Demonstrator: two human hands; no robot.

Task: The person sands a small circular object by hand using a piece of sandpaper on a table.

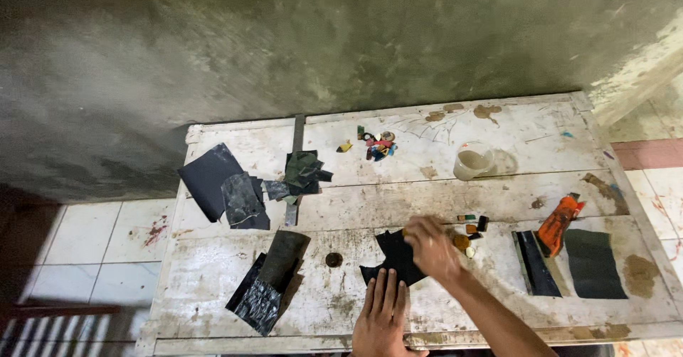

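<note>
1. At the near middle of the white wooden table (498, 186), seen from the head camera, a jagged black sheet piece (393, 256) lies flat, its long axis running left to right.
2. Left hand (382, 313) presses its near edge, fingers (384, 289) straight and close together.
3. Right hand (432, 247) rests on the sheet's right corner, blurred; fingers curled, whether they pinch it I cannot tell.
4. Both hands touch it.
5. Board stained and scratched; a concrete wall (320, 37) stands behind, tiled floor (92, 236) left.
</note>
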